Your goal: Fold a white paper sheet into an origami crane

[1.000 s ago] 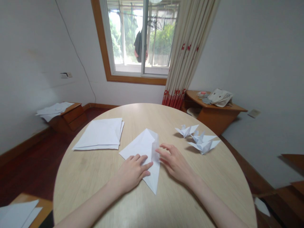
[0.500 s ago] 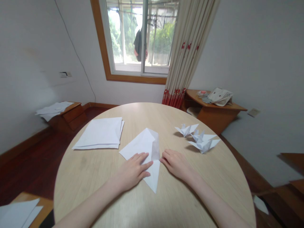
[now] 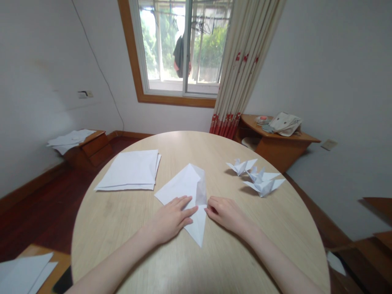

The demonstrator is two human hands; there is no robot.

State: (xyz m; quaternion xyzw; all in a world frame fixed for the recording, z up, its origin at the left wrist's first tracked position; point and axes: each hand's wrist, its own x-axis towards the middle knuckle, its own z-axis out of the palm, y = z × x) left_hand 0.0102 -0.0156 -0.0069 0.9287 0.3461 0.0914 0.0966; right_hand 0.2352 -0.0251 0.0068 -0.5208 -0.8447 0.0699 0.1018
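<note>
The left hand [image 3: 171, 219], fingers loosely spread, lay on the folded paper [image 3: 179, 185] mid-table [image 3: 171, 265], likely steadying it; the right hand [image 3: 228, 213] curled its fingers at the right edge, whether pinching I couldn't tell

The folded paper [image 3: 183, 183] is white, the table [image 3: 122, 216] pale beige.

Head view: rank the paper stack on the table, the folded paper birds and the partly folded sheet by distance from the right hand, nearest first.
1. Partly folded sheet: just left of the right hand.
2. Folded paper birds: right side, beyond the hand.
3. Paper stack: left side.
</note>
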